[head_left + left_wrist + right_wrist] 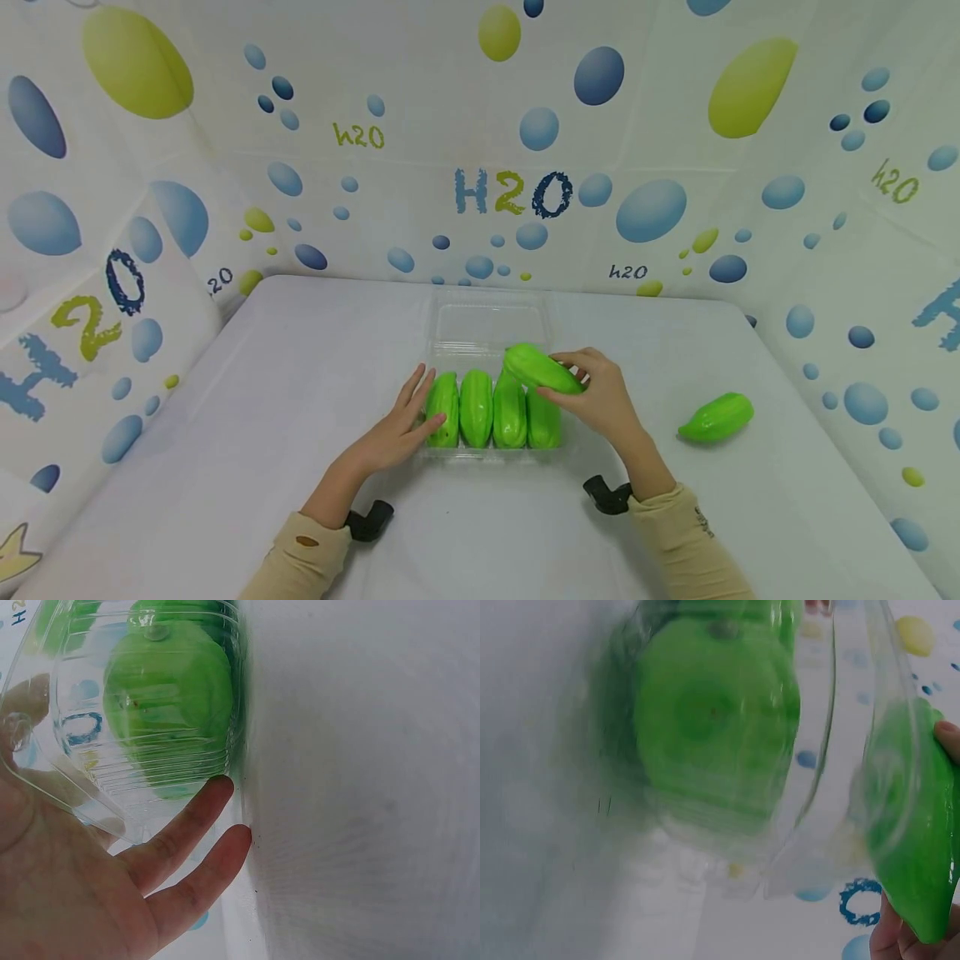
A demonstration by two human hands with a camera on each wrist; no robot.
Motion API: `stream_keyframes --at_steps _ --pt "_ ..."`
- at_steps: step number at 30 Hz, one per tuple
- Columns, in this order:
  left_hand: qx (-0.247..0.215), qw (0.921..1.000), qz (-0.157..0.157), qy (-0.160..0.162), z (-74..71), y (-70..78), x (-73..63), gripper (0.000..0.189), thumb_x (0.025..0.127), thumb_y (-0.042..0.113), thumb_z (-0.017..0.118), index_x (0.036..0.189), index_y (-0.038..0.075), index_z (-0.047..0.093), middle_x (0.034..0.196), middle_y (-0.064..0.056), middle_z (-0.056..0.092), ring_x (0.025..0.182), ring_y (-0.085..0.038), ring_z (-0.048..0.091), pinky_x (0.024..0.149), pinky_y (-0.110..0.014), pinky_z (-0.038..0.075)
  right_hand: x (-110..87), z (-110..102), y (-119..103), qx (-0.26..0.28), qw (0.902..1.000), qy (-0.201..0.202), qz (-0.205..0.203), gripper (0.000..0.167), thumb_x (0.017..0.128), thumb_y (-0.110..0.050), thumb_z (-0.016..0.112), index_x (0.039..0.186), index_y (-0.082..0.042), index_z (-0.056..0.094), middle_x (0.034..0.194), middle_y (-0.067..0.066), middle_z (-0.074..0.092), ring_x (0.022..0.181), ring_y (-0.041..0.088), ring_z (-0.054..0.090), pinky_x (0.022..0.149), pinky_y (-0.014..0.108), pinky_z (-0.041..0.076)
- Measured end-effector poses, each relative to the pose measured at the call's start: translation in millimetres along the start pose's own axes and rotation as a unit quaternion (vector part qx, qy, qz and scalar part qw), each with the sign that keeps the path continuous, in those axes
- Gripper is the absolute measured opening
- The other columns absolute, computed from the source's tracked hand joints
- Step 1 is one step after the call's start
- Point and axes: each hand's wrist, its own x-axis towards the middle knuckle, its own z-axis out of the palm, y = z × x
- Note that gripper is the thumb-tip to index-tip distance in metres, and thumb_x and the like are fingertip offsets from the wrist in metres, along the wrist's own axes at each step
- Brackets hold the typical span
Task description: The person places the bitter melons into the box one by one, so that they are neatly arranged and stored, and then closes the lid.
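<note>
A clear plastic clamshell box (491, 455) stands on the table with its lid (491, 321) folded back. Several plump, ridged, bright green vegetables lie side by side in it, the leftmost one (442, 410) nearest my left hand. My left hand (393, 429) lies along the box's left side, its fingers extended and thumb over the near rim. In the left wrist view, two fingertips (220, 787) show right at the clear wall. Between thumb and fingers, my right hand (603, 400) holds another green vegetable (540, 368), tilted above the row's right part.
A loose green vegetable (716, 418) lies on the white table (652, 533) to the right, its pointed end toward the box. Behind the table hangs a white sheet (420, 75) printed with blue and lime spots. Each wrist wears a small black camera.
</note>
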Motion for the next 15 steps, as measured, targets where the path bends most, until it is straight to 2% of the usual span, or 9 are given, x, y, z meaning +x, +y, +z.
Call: stream_keyframes --at_steps 9,15 --pt "0.000 1.0000 0.006 0.001 0.1 -0.3 -0.5 0.073 0.097 0.040 0.041 0.147 0.009 -0.002 0.151 -0.012 -0.013 0.135 -0.040 0.005 0.097 -0.064 0.021 -0.9 22.7 -17.5 -0.010 0.9991 -0.017 0.039 0.044 0.068 -0.033 0.081 0.105 -0.012 0.069 0.092 0.003 0.059 0.072 0.017 0.048 0.059 0.029 0.042" --pt "-0.002 1.0000 0.004 0.000 -0.5 -0.2 -1.1 0.073 0.097 0.040 0.041 0.147 0.009 -0.002 0.151 -0.012 -0.013 0.135 -0.040 0.005 0.097 -0.063 0.022 0.5 39.5 -28.4 -0.028 0.9983 -0.022 0.046 0.045 0.068 -0.035 0.080 0.105 -0.012 0.068 0.091 0.001 0.059 0.070 0.015 0.048 0.059 0.028 0.042"
